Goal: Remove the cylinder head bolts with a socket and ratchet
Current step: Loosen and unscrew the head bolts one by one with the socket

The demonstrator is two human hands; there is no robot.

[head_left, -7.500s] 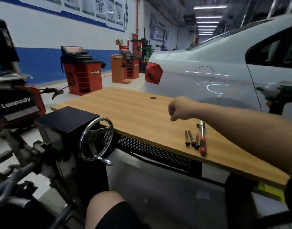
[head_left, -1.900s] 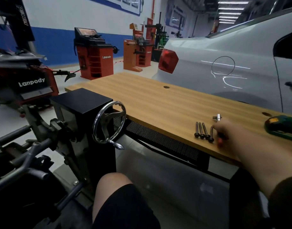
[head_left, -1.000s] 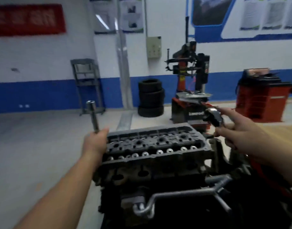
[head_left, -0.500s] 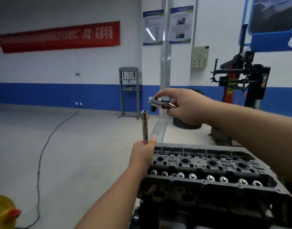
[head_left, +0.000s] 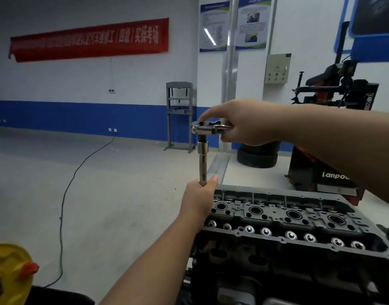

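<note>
Above the cylinder head (head_left: 288, 219), left hand (head_left: 200, 199) grips the upright socket (head_left: 202, 161); right hand (head_left: 244, 122) holds the ratchet (head_left: 205, 128) at twelve o'clock atop it.

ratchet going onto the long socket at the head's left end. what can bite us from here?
1. The right hand holds the ratchet close to its head; if the drive isn't fully seated on the upright long socket, it may pop off under torque.
2. The left hand grips only the socket's lower end beside the cylinder head; a tilt could round the bolt.
3. A slip could throw knuckles into the casting's edges.
</note>
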